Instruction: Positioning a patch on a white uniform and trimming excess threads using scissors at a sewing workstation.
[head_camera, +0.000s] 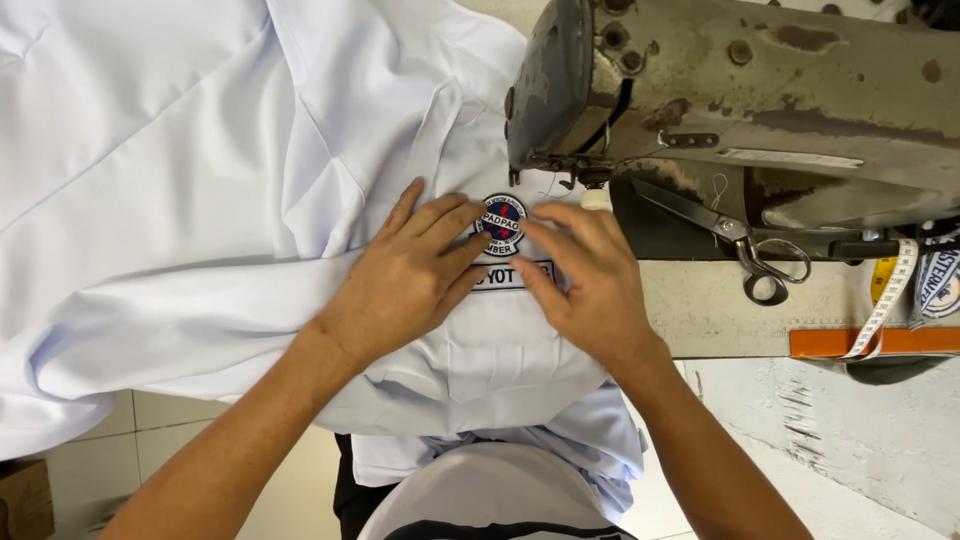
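A white shirt (190, 190) lies spread over the sewing table, its chest pocket area towards me. A round embroidered patch (502, 222) in blue, red and white sits on the shirt just below the sewing machine's presser foot (592, 178). Under it lies a rectangular name strip (512, 277). My left hand (405, 275) rests flat on the shirt, fingertips touching the patch's left edge. My right hand (585, 275) presses on the right side of the patch and the strip. Neither hand grips anything.
An old grey sewing machine (740, 90) fills the upper right. Scissors (735, 235) lie on the machine bed beside it. A measuring tape (885, 300) hangs at the far right over an orange edge. Tiled floor and a cardboard box (25, 495) show at lower left.
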